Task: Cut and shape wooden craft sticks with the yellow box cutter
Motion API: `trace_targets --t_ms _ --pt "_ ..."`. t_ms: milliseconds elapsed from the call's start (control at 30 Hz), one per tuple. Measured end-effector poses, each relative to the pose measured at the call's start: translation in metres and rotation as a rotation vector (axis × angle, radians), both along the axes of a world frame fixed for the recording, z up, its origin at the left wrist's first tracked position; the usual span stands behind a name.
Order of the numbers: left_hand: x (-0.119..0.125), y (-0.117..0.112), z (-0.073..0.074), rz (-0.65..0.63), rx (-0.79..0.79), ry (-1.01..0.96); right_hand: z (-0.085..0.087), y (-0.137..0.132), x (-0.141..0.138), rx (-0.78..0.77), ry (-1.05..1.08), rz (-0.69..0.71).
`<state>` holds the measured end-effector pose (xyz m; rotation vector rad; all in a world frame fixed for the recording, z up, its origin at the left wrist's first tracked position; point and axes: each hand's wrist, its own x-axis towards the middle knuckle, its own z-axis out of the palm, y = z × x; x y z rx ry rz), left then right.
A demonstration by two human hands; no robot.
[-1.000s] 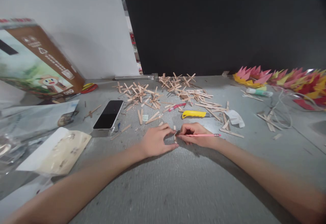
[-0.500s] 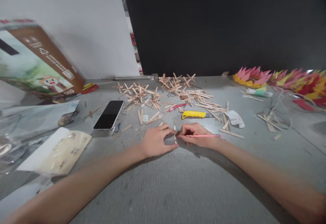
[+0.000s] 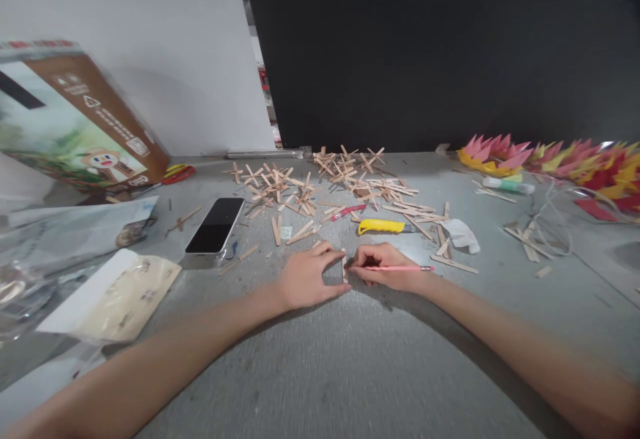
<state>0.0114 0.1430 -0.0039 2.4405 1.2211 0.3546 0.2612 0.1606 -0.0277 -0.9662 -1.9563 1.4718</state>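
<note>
My left hand [image 3: 311,278] rests on the grey table with thumb and index finger at the two ends of a short wooden craft stick [image 3: 344,267], holding it down. Pinched in my right hand [image 3: 385,266] is a pink pencil [image 3: 404,268], its tip at the stick's right side and its back end pointing right. My right fingers partly hide the tip. Just beyond my hands lie a yellow utility knife [image 3: 381,226] and a red pen-like item [image 3: 349,212].
Piles of crossed craft sticks [image 3: 273,182] spread along the back. On the left are a phone [image 3: 216,226], a plastic-wrapped packet [image 3: 127,296] and a printed carton [image 3: 100,119]. Pink and yellow paper crowns [image 3: 495,152], a glue stick [image 3: 509,186] and a white cable [image 3: 570,236] lie right.
The view has shifted very slightly. Both hands stay in nearly the same place, with the pencil still against the craft stick.
</note>
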Motion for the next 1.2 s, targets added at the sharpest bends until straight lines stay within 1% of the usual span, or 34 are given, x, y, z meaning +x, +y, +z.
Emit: trace_targets --t_ms 200,367,500,633,833,967,1200 --pt "-0.0016 0.0008 -0.0044 -0.010 0.014 -0.007 -0.0028 0.0007 0.0007 0.003 0.000 -0.006" --pt "-0.0001 0.0003 -0.0007 -0.004 0.009 -0.013 -0.0052 0.0005 0.0017 -0.007 -0.005 -0.010" --pt "0.0007 0.0004 0.0011 0.017 -0.007 -0.016 -0.0035 -0.0002 0.0018 -0.013 -0.003 -0.007" --pt "0.0006 0.0008 -0.0006 0.025 -0.014 -0.034 -0.0013 -0.0005 0.0009 -0.026 0.001 -0.005" --pt "0.0007 0.0003 -0.0017 0.027 -0.005 -0.049 -0.0024 -0.0002 0.0003 -0.007 -0.007 -0.013" --pt "0.0003 -0.0001 -0.0015 0.018 -0.006 -0.040 0.0001 -0.0014 -0.0008 -0.016 -0.022 -0.028" --pt "-0.0020 0.0000 -0.0052 0.005 0.016 -0.049 0.0026 -0.0019 -0.0016 -0.016 -0.029 -0.036"
